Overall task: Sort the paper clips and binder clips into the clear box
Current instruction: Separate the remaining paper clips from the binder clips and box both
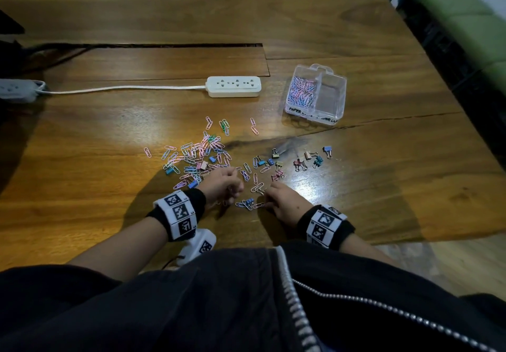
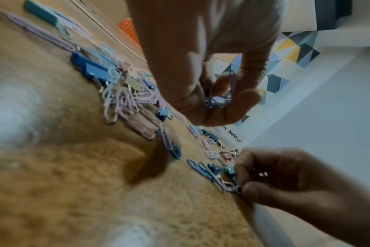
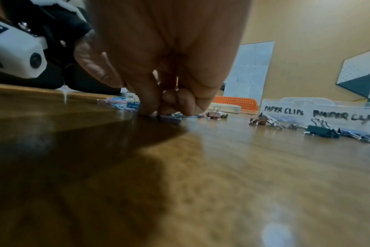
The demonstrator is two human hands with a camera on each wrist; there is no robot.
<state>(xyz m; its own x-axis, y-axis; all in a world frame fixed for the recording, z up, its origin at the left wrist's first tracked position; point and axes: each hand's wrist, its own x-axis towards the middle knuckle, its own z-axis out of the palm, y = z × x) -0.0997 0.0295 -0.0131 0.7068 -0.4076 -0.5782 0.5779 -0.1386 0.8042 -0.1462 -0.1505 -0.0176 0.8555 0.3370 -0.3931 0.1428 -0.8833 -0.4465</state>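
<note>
Pastel paper clips (image 1: 197,154) lie scattered mid-table, with small binder clips (image 1: 301,161) to their right. The clear box (image 1: 316,95) stands at the back right; its left compartment holds paper clips, its right one looks bare. My left hand (image 1: 226,184) hovers just above the table, its curled fingers gripping a few paper clips (image 2: 219,95). My right hand (image 1: 279,198) is down on the table, thumb and fingertips pinching a paper clip (image 2: 230,186) beside a small blue cluster (image 1: 247,204). The box front reads "PAPER CLIPS" (image 3: 283,112) and "BINDER CLIPS".
A white power strip (image 1: 232,86) with its cord lies behind the pile, left of the box. A recessed wooden panel (image 1: 164,62) runs across the back. The table's right edge (image 1: 449,99) drops off near the box. A green seat (image 1: 465,23) stands beyond it.
</note>
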